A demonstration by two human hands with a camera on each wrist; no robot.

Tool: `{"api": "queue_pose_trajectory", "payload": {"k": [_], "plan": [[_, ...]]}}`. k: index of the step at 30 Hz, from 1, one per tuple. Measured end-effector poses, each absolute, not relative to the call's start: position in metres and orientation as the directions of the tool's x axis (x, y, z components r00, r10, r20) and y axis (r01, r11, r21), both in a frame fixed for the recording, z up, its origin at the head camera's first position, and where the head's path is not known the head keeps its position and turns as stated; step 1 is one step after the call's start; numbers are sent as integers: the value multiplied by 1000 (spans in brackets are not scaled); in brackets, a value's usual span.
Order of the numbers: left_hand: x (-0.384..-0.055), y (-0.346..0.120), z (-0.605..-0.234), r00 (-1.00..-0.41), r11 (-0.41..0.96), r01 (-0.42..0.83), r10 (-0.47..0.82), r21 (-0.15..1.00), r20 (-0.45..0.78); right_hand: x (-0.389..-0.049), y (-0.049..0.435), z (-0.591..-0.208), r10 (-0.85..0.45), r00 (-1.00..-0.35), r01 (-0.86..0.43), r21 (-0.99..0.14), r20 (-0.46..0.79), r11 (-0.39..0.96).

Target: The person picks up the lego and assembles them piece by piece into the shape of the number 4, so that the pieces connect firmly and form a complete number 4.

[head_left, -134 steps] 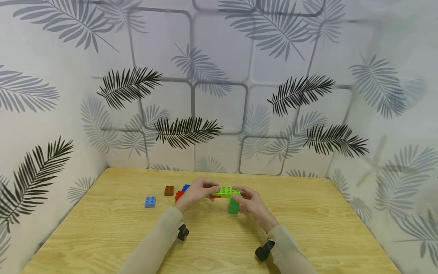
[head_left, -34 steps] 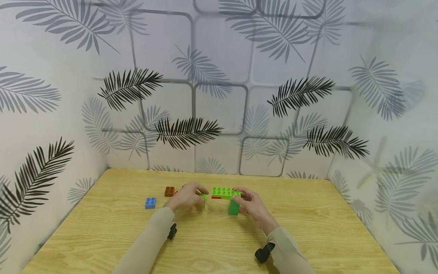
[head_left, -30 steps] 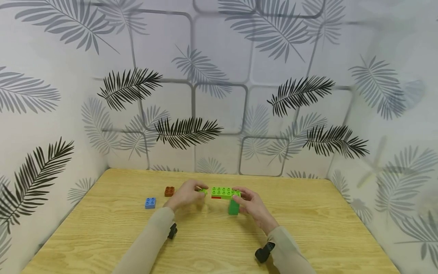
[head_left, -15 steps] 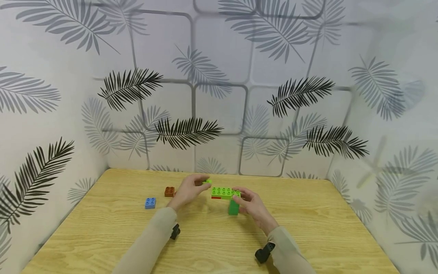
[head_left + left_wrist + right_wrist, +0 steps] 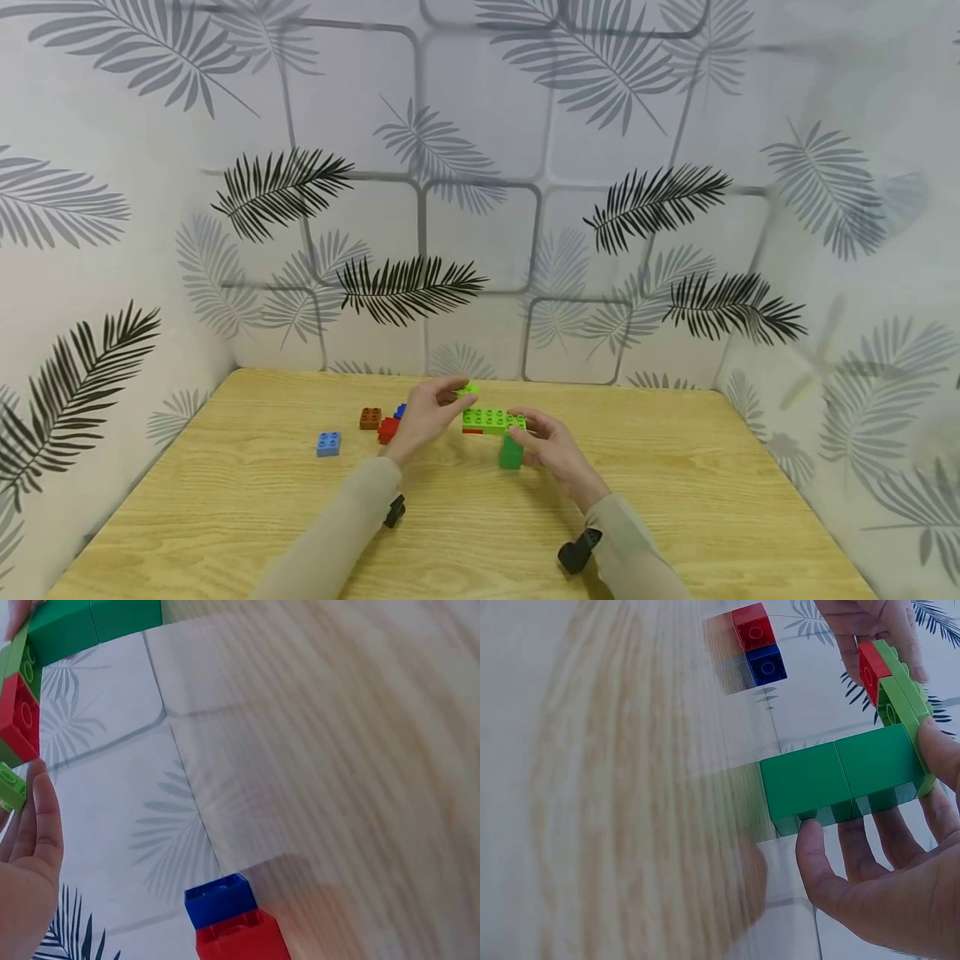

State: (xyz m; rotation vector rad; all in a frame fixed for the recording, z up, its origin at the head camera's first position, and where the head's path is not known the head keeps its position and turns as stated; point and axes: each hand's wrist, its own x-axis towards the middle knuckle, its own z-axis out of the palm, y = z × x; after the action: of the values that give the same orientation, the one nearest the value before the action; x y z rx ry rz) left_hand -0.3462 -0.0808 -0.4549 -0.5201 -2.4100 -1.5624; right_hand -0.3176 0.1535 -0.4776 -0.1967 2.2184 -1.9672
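My left hand (image 5: pixel 429 417) pinches a small lime-green building block (image 5: pixel 468 389) above the left end of a long lime block (image 5: pixel 486 419). The left wrist view shows this small block (image 5: pixel 10 787) between thumb and fingers, close to a red block (image 5: pixel 19 716) attached under the long one. My right hand (image 5: pixel 558 454) holds the right end of the assembly, where two stacked dark green blocks (image 5: pixel 840 776) carry the long block. In the right wrist view, its fingertips (image 5: pixel 810 832) lie against the green stack, which stands upright on the table.
Left of the assembly, a red block (image 5: pixel 387 430) and a dark blue block (image 5: pixel 401 411) lie together, partly behind my left hand. Farther left are a brown block (image 5: pixel 371 418) and a light blue block (image 5: pixel 328 443). A patterned wall (image 5: pixel 480 333) rises behind the wooden table (image 5: pixel 465 533).
My left hand let go of the long block's left end, went left to a small lime block, and has since lifted it up and rightward. My right hand has stayed on the assembly.
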Motion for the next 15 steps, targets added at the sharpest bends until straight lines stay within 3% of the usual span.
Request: {"api": "queue_pose_trajectory", "payload": {"k": [15], "plan": [[-341,-62,-452,-873,398,488,230,777,430,-318,155,-478,-230,-972,16,-992,-44,124]]}}
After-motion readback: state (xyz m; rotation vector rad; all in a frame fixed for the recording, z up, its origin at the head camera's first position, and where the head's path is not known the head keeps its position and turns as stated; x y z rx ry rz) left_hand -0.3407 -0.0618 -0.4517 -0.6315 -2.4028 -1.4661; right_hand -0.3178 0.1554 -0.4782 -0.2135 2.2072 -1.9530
